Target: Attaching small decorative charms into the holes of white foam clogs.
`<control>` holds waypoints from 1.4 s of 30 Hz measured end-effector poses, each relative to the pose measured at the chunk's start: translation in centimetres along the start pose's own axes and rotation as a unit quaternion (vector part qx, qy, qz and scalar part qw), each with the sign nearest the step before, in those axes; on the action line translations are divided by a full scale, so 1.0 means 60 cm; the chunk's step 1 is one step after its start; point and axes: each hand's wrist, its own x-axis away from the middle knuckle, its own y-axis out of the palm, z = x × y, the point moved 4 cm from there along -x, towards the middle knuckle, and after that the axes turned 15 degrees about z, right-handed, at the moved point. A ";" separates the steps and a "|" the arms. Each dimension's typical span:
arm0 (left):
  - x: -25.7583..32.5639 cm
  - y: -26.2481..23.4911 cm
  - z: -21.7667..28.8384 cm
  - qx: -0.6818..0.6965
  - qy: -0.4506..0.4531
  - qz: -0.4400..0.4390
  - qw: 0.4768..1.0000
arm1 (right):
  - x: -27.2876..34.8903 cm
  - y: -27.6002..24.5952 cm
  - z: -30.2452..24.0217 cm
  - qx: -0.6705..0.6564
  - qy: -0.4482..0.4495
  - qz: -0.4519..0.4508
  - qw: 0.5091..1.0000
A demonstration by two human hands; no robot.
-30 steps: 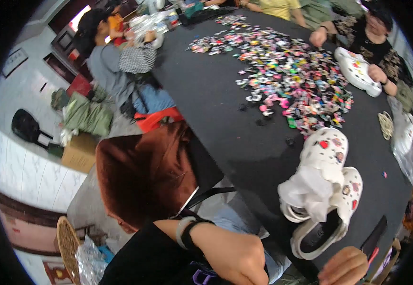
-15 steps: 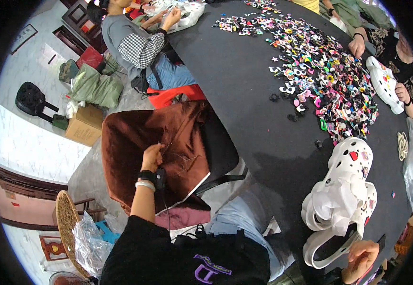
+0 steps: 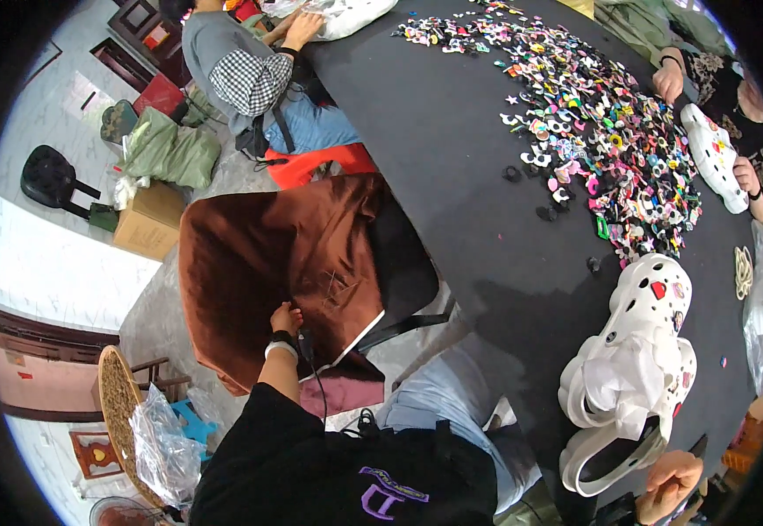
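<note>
My left hand [image 3: 286, 318] is over the brown cloth [image 3: 250, 254] draped on a chair. Its fingers are curled in; what they hold, if anything, is too small to make out. Loose threads [image 3: 339, 285] lie on the cloth beside it. A black band, a white band and a small black device with a cable are at that wrist. At the lower right, my right hand [image 3: 673, 480] is curled beside the strap of white clogs [image 3: 631, 351]. The clogs carry colourful charms and a white ribbon or wrap. A dark flat piece [image 3: 700, 445] shows by that hand, its kind unclear.
Many colourful shoe charms [image 3: 609, 131] are spread over the black table [image 3: 452, 167]. Across it, another person's hands [image 3: 745, 175] are at a white clog [image 3: 713, 158]. A person in grey sits at the far left. Cord [image 3: 743, 272] and clear plastic [image 3: 760, 307] lie at the right edge.
My left hand has come down and nearer to me over the brown cloth. My right hand stays beside the clogs. The view has shifted slightly.
</note>
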 end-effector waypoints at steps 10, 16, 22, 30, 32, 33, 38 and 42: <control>0.070 0.099 0.084 0.013 0.061 0.013 0.998 | 0.015 -0.088 0.015 0.102 -0.034 0.161 0.981; 0.416 0.244 0.339 0.011 0.381 -0.234 0.894 | -0.006 -0.104 0.045 0.129 0.102 0.218 0.962; 0.855 0.322 0.395 -0.044 0.487 -0.551 0.676 | -0.005 -0.099 0.023 0.170 0.067 0.130 0.975; 1.084 0.339 0.265 -0.177 0.573 -0.729 0.331 | 0.016 0.020 -0.032 0.252 0.017 -0.173 0.952; 1.096 0.353 0.244 -0.181 0.592 -0.711 0.335 | 0.022 0.042 -0.014 0.344 0.037 -0.153 0.926; 1.091 0.357 0.223 -0.192 0.488 -0.750 0.403 | 0.024 0.056 -0.008 0.370 0.001 -0.125 0.921; 1.098 0.347 0.201 -0.122 0.572 -0.696 0.416 | 0.025 0.083 0.017 0.456 -0.022 -0.072 0.887; 1.104 0.329 0.209 -0.079 0.581 -0.699 0.409 | 0.026 0.072 0.038 0.383 -0.010 0.000 0.924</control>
